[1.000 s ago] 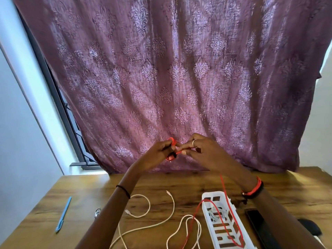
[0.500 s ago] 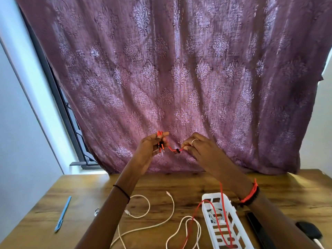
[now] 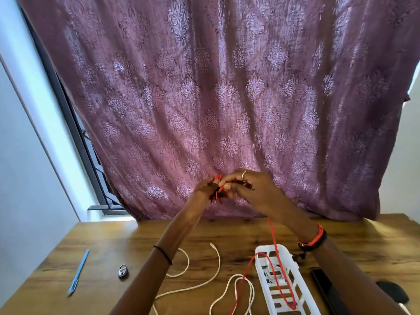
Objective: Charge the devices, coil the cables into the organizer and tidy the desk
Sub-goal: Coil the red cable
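Both hands are raised above the wooden desk (image 3: pixel 102 242), in front of the curtain. My left hand (image 3: pixel 205 189) grips a small bundle of the red cable (image 3: pixel 273 242), with red loops sticking out above its fingers. My right hand (image 3: pixel 247 189) pinches the same cable right beside the bundle. The rest of the red cable hangs down from my right hand, runs through the white slotted organizer (image 3: pixel 261 264) and loops back over the desk. White cables (image 3: pixel 216 276) lie loose on the desk to the left of the organizer. A coiled white cable lies inside the organizer.
A blue pen (image 3: pixel 78 272) lies at the left of the desk, a small metal padlock (image 3: pixel 123 271) beside it. A black phone (image 3: pixel 327 289) and a dark mouse (image 3: pixel 394 292) lie at the right. A purple patterned curtain (image 3: pixel 227 98) hangs behind the desk.
My hands were a little apart half a second ago with a short red strand between them; they have now come together at the bundle again.
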